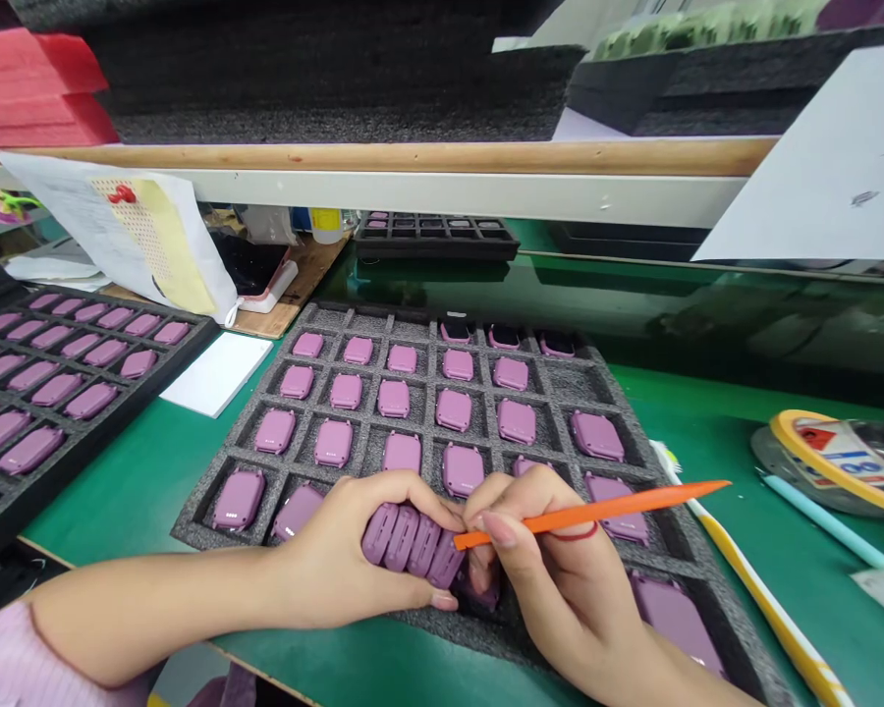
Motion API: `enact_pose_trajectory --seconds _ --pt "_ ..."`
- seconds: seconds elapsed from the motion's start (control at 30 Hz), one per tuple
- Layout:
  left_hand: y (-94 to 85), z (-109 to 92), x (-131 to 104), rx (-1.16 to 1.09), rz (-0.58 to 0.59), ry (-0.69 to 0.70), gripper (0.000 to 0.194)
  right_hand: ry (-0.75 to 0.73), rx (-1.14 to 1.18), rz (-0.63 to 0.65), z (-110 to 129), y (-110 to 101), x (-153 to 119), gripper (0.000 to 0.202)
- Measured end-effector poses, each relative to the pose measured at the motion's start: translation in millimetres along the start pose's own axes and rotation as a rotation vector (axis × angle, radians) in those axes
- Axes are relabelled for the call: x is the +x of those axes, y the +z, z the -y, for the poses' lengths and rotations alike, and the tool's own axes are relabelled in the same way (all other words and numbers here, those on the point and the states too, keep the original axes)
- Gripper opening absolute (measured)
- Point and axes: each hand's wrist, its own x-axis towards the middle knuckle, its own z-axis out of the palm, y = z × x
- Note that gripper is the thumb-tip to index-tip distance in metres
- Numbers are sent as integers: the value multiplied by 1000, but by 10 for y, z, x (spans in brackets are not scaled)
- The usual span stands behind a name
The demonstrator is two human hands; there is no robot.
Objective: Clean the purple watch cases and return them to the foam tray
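Note:
Above the front of a dark foam tray [427,388], my left hand [346,550] clasps a row of several purple watch cases [405,540] standing face to face. My right hand [552,570] pinches a flat orange pry stick [626,506], whose left end touches the case nearest to it. Beneath the fingers of both hands, part of the tray and a purple case in it are hidden. Single purple watch cases [333,442] lie in most of the tray's compartments, and a few at the far right show black screens [503,336].
A second foam tray [184,344] of purple cases stands on the left, beside a white pad [219,373]. To the right lie a yellow-and-white toothbrush [758,579], a light blue stick [825,520] and a roll of tape [810,432]. A shelf edge [442,187] crosses overhead.

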Motion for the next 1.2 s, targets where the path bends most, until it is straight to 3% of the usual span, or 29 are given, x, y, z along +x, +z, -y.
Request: enact_pose_trajectory --seconds 0.6,1.03,1.2 --pt "-7 8 15 -38 16 -16 38 -30 -30 -28 -27 18 11 16" --pt "4 -85 36 -274 22 -114 43 -232 -206 -93 -66 36 -4 17" --pt "-7 -97 56 -268 14 -116 43 -214 -242 -108 -81 54 -11 16"
